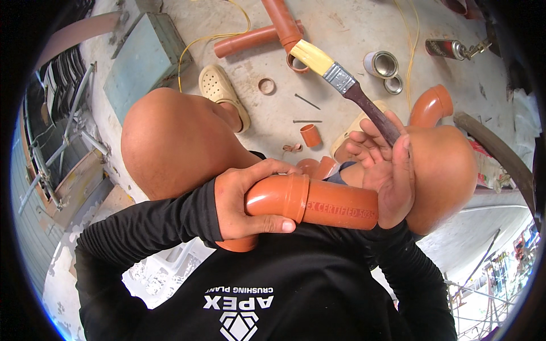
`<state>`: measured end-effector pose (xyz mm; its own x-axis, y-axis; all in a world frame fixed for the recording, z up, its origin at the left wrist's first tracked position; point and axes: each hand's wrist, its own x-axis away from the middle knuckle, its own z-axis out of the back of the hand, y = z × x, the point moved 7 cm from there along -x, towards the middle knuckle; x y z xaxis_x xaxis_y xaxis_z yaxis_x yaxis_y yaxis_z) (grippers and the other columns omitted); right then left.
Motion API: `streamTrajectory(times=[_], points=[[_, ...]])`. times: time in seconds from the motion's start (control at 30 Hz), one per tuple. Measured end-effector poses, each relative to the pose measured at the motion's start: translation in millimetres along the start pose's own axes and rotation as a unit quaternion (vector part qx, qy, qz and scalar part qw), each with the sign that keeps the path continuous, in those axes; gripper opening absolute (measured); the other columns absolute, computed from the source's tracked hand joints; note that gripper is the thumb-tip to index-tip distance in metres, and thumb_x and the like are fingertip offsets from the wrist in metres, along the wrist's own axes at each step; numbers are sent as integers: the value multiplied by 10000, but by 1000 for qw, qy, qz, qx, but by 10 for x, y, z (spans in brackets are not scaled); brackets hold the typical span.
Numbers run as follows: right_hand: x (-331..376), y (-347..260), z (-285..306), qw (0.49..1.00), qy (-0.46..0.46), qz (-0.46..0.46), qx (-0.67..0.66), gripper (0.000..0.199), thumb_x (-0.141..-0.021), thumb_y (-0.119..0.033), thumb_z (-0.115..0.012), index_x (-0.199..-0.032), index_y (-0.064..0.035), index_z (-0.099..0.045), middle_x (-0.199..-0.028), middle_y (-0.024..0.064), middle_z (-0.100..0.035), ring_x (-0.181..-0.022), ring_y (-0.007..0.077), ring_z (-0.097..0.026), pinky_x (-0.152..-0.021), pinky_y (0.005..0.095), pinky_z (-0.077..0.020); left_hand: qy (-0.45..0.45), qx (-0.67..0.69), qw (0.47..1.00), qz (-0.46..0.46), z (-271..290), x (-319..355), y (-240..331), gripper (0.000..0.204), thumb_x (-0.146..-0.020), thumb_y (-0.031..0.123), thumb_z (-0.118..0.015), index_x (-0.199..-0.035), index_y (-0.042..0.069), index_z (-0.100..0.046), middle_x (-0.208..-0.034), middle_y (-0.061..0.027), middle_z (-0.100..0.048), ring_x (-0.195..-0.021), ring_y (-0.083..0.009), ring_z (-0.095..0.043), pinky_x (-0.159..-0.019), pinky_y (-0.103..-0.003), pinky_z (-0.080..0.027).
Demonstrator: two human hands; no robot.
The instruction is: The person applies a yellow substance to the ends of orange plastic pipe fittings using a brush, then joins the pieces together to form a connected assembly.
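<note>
My left hand [242, 196] is wrapped around the curved end of an orange plastic pipe elbow [273, 196], thumb along its near side. A straight orange pipe piece [341, 206] runs right from the elbow's collar, held level above my lap. The heel of my right hand [392, 176] presses against that piece's right end. Between the thumb and fingers of the same hand is a paintbrush [364, 102] with a dark handle, its pale yellow bristles pointing up and left, away from the pipe. Its metal band looks clean.
Orange pipes [244, 43] lie at the back, near a yellow cord [213, 37]. Two tins [380, 65] and a torch canister [443, 49] stand or lie back right. Nails [307, 102], a ring [266, 86], a short pipe piece [310, 135] and another elbow [431, 105] are around my feet.
</note>
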<state>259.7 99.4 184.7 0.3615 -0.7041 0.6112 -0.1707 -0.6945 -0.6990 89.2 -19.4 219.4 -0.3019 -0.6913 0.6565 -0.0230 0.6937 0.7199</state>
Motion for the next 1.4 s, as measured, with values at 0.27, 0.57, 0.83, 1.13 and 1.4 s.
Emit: streamTrajectory(times=[0.27, 0.57, 0.83, 1.13, 1.4], points=[[22, -3, 1, 1000, 7, -4, 0, 667, -1055, -493, -403, -1431, 56, -363, -1239, 215, -584, -1101, 251, -591, -972, 403, -467, -3, -12, 1000, -22, -13, 4, 37, 775, -695, 168, -915, -1332, -2, -507, -1215, -124, -601, -1128, -206, -595, -1010, -329, -457], [14, -17, -1, 999, 33, 1, 9, 644, -1058, -464, -413, -1422, 66, -383, -1224, 216, -592, -1091, 243, -578, -952, 385, -469, 3, -42, 998, -41, -15, -5, 30, 827, -667, 153, -899, -1368, -7, -489, -1232, -138, -602, -1139, -224, -591, -1024, -338, -449], [-5, -24, 32, 1000, 23, 5, 0, 579, -1067, -413, -420, -1407, 55, -417, -1200, 174, -626, -1047, 208, -576, -931, 349, -460, 4, -62, 998, -3, -13, -33, -25, 848, -666, 152, -890, -1391, 2, -475, -1241, -127, -607, -1136, -200, -587, -1030, -337, -446], [-68, 122, 193, 997, 30, -62, 20, 539, -1054, -437, -457, -1395, -20, -480, -1197, 128, -653, -1020, 174, -591, -913, 313, -475, -50, 20, 989, 135, -25, -94, -110, 737, -706, 111, -775, -1372, 3, -478, -1165, -96, -625, -1031, -172, -614, -931, -306, -498], [-97, 190, 300, 994, 32, -96, 32, 542, -1038, -482, -479, -1397, -76, -499, -1205, 98, -667, -1008, 155, -606, -886, 295, -483, -32, 89, 963, 251, -87, -49, -85, 494, -745, 130, -713, -1193, -10, -559, -843, -67, -655, -697, -165, -660, -640, -291, -550]])
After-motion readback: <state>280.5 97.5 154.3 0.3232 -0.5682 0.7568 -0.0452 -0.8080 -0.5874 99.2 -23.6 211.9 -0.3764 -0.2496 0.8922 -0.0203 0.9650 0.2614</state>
